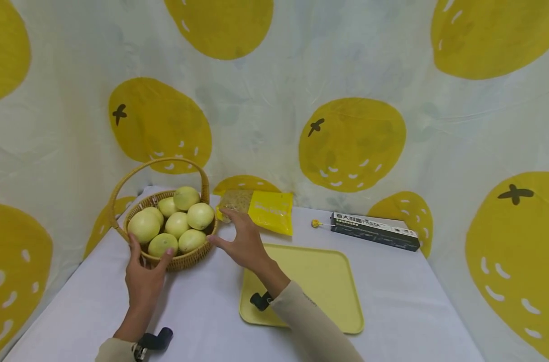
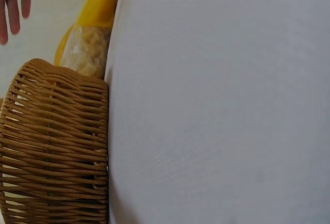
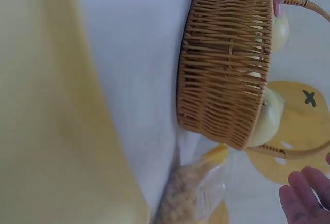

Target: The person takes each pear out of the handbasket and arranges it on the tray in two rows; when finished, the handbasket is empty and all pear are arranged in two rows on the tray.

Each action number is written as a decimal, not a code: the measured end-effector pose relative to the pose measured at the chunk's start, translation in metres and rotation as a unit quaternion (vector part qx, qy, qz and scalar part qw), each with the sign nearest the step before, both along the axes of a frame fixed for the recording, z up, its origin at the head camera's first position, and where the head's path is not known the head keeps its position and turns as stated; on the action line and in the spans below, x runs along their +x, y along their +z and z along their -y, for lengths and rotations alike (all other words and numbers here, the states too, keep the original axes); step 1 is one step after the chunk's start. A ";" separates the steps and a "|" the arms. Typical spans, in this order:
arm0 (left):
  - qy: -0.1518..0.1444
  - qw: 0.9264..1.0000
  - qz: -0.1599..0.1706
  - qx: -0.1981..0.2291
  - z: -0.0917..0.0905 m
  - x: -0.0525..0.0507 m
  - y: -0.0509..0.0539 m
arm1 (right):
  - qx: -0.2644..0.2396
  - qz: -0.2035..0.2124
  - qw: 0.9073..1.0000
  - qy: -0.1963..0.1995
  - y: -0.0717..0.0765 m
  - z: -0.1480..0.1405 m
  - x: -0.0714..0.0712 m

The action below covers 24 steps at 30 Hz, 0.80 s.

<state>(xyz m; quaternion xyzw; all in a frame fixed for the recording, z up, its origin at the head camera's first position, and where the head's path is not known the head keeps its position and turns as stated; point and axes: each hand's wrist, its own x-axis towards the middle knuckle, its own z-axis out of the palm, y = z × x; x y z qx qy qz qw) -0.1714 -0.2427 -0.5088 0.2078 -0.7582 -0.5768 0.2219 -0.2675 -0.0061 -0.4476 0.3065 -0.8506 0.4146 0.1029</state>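
A wicker basket [image 1: 188, 261] with an arched handle [image 1: 166, 160] stands at the left of the table, filled with several round, pale yellow-green fruits [image 1: 177, 224]. My left hand [image 1: 143, 281] grips its front left side, the thumb over the rim by a fruit and the fingers against the outer wall. To the right of the basket, my right hand [image 1: 245, 244] is held with thumb and fingers spread apart, holding nothing. In the right wrist view its fingers [image 3: 304, 198] show apart from the basket wall [image 3: 227, 64]. The left wrist view shows the woven side [image 2: 56, 146] close up.
A yellow bag [image 1: 272, 211] with a clear window lies behind my right hand. A pale yellow tray [image 1: 319, 286] lies under my right forearm. Farther right are a black-and-white pasta box [image 1: 374, 232] and a small yellow thing on a white stick [image 1: 316, 223]. A fruit-print curtain hangs behind.
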 end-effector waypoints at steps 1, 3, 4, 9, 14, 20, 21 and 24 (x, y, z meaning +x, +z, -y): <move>0.000 1.000 -0.002 0.001 0.000 0.000 0.000 | -0.005 0.016 1.000 0.001 -0.001 0.005 -0.003; -0.001 1.000 -0.005 0.001 0.001 -0.001 0.000 | -0.013 0.044 0.999 0.000 -0.003 0.014 -0.010; -0.001 1.000 -0.007 0.001 0.001 -0.002 -0.001 | -0.014 0.053 0.998 0.000 -0.004 0.018 -0.015; 0.005 1.000 -0.003 -0.002 0.001 -0.001 -0.002 | -0.005 0.061 0.998 -0.009 -0.006 0.039 -0.034; 0.005 1.000 -0.008 0.000 0.001 -0.001 -0.003 | 0.021 0.061 0.998 -0.011 -0.003 0.058 -0.046; 0.007 1.000 -0.002 -0.006 0.002 -0.001 -0.004 | 0.065 0.066 0.995 -0.031 0.002 0.074 -0.053; 0.007 1.000 -0.001 -0.008 0.002 -0.002 -0.004 | 0.072 0.066 0.995 -0.036 0.002 0.075 -0.054; 0.009 1.000 0.002 -0.009 0.002 -0.001 -0.004 | 0.094 0.058 0.993 -0.045 0.002 0.079 -0.056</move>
